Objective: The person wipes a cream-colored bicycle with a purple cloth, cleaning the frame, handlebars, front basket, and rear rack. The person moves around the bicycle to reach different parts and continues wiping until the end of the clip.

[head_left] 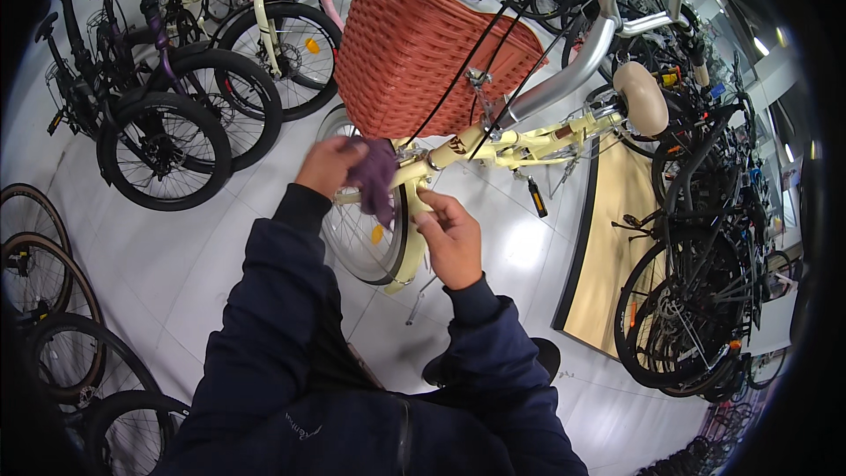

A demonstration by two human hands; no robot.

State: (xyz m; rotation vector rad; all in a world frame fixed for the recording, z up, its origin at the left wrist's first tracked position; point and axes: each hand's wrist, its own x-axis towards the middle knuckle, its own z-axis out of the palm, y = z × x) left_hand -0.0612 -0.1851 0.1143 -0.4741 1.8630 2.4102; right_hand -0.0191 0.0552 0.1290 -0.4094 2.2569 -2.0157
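A cream-yellow bicycle (454,150) stands in front of me, with a reddish-brown woven basket (423,44) on its front. My left hand (326,167) is closed on a crumpled purple cloth (376,178) and holds it against the frame by the front wheel (357,242), below the basket. The fingers of my right hand (452,234) are bent, thumb and fingertips at the edge of the cream front mudguard (407,256). Part of the fork and wheel top is hidden behind the cloth and my left hand.
Silver handlebars (573,75) and a beige saddle (641,99) rise at the upper right. Folding bicycles (163,150) stand to the left, with loose-looking wheels (66,326) lower down. A wooden platform (604,247) and a dense row of dark bicycles (679,317) line the right. White tiled floor (203,256) lies between.
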